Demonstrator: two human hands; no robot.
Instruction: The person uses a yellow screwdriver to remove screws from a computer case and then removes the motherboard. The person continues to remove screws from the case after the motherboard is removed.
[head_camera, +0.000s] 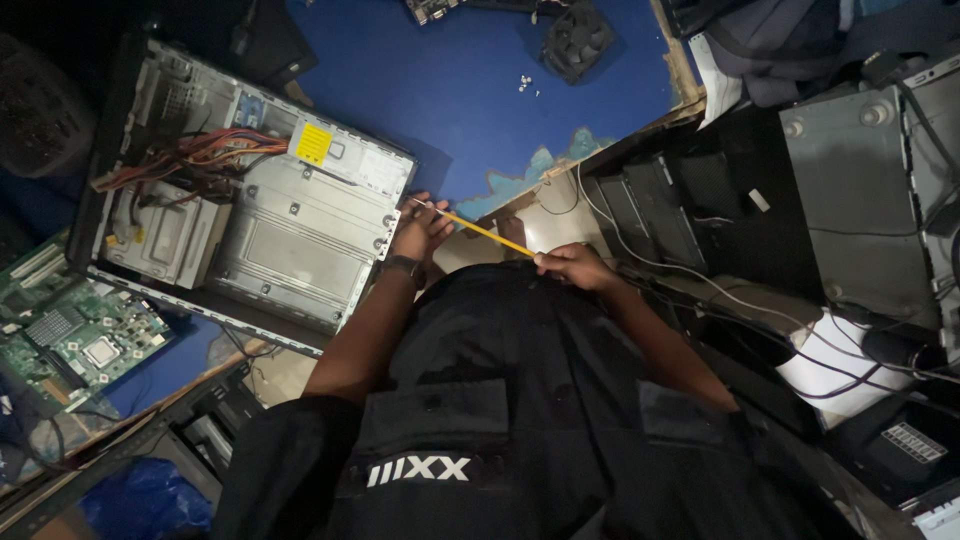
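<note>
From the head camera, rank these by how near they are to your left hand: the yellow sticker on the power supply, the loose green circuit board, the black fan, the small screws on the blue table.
1. Yellow sticker, just past the left hand, on the open computer case.
2. Small screws, on the blue table.
3. Black fan, at the table's far end.
4. Green circuit board, far off on the other side of the case.

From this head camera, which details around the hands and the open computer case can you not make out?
- Tip of the yellow screwdriver: hidden by the left hand at the edge of the computer case.
- Its handle: covered by the right hand.
- Small screws on the blue table: too small to count.
- Circuit board: partly cut off by the left edge.
- Floor beneath: hidden by the dark shirt.
</note>
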